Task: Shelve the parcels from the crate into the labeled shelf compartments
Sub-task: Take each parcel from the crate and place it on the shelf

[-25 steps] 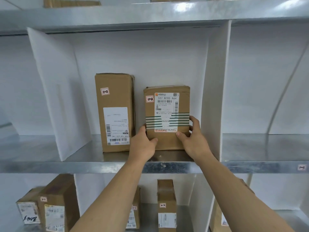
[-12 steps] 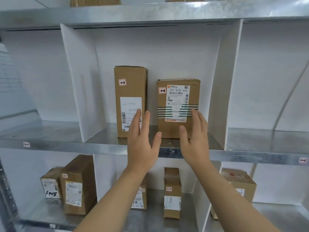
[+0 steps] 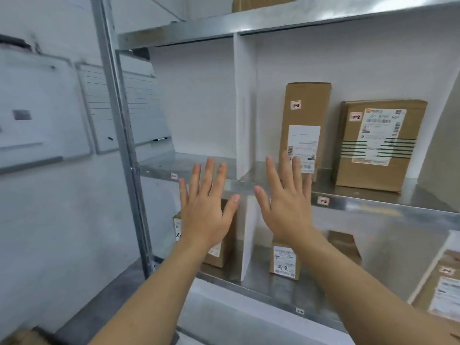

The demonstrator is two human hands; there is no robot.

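Observation:
Two brown parcels stand upright in the middle shelf compartment marked 1-2 (image 3: 323,201): a tall narrow parcel (image 3: 305,115) and, to its right, a wider parcel with green stripes (image 3: 380,145). My left hand (image 3: 206,207) and my right hand (image 3: 286,202) are both raised in front of the shelf edge (image 3: 373,205), fingers spread, holding nothing. Both hands are clear of the parcels, to their lower left. The crate is not in view.
White dividers (image 3: 245,108) split the metal shelf into compartments. The lower shelf holds several more parcels (image 3: 285,261). A metal upright post (image 3: 119,120) stands at the left, with whiteboards (image 3: 42,108) on the wall beyond. A cardboard box corner (image 3: 17,338) shows at bottom left.
Both hands let go of the striped parcel and drew back from it, fingers now spread. The view has swung left, so the parcels sit at the right.

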